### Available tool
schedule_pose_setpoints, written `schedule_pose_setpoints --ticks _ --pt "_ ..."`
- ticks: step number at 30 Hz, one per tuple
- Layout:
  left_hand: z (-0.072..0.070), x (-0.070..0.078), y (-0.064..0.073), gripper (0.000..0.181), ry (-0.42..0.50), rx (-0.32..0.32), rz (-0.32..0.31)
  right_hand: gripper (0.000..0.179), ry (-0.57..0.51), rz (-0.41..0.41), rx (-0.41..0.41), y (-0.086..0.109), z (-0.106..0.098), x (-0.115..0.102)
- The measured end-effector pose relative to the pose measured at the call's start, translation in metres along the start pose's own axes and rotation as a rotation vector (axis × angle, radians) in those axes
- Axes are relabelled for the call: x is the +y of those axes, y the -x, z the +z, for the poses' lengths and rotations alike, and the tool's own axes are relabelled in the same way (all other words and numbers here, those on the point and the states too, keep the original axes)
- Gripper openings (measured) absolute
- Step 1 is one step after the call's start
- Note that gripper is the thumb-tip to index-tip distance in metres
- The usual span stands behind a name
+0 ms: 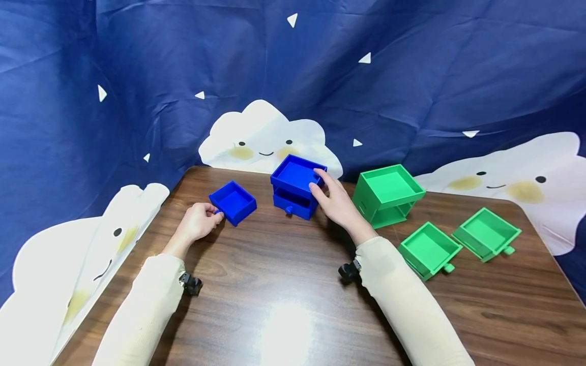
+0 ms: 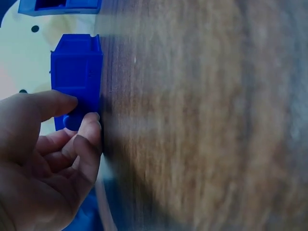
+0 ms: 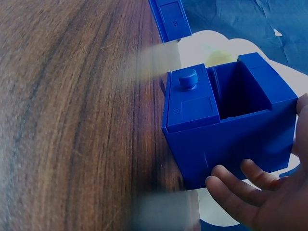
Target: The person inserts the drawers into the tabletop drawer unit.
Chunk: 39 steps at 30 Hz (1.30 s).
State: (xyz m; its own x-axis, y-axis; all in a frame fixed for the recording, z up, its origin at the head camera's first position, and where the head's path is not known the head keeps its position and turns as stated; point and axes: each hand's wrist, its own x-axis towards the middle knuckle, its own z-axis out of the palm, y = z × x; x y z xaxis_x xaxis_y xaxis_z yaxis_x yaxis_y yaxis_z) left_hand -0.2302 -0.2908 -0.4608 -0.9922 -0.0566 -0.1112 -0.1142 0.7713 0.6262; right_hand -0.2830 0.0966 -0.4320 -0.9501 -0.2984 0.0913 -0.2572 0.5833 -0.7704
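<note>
On the left of the head view lies a blue drawer point(image 1: 235, 202), its open side up. My left hand point(image 1: 199, 221) pinches the drawer's round knob point(image 2: 71, 122) between thumb and fingers. In the middle stands a blue cabinet point(image 1: 296, 173) with a tray-like top. One blue drawer point(image 3: 192, 108) sits in its lower slot, knob outward; the slot above is empty. My right hand point(image 1: 338, 202) holds the cabinet at its right side, with fingertips on the side wall point(image 3: 231, 142) and a digit at the top rim.
To the right stands a green cabinet point(image 1: 389, 185) with an open front. Two green drawers point(image 1: 430, 246) with knobs lie on the wooden table point(image 1: 256, 284) nearer the right edge. A blue cloth point(image 1: 320, 66) with clouds hangs close behind the table.
</note>
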Motion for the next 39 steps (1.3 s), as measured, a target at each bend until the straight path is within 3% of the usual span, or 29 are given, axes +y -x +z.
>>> schedule_pose_setpoints --ticks 8,18,25,30,39 --pt "0.002 0.0 0.001 0.021 0.041 0.002 -0.023 0.064 -0.003 -0.01 0.007 0.0 0.001 0.0" --pt "0.008 -0.009 -0.001 0.023 0.346 -0.019 -0.031 0.064 0.0 -0.01 0.006 -0.001 0.0 0.003" --pt "0.007 -0.009 0.001 0.016 0.395 -0.001 -0.073 0.064 0.013 -0.004 0.0 -0.001 0.001 0.002" --pt "0.009 -0.006 0.004 0.01 0.493 0.011 -0.104 0.064 0.018 -0.001 -0.001 0.0 0.002 0.002" --pt "0.008 -0.005 0.008 0.012 0.546 0.031 -0.082 0.064 0.019 -0.014 0.009 0.001 0.001 0.0"
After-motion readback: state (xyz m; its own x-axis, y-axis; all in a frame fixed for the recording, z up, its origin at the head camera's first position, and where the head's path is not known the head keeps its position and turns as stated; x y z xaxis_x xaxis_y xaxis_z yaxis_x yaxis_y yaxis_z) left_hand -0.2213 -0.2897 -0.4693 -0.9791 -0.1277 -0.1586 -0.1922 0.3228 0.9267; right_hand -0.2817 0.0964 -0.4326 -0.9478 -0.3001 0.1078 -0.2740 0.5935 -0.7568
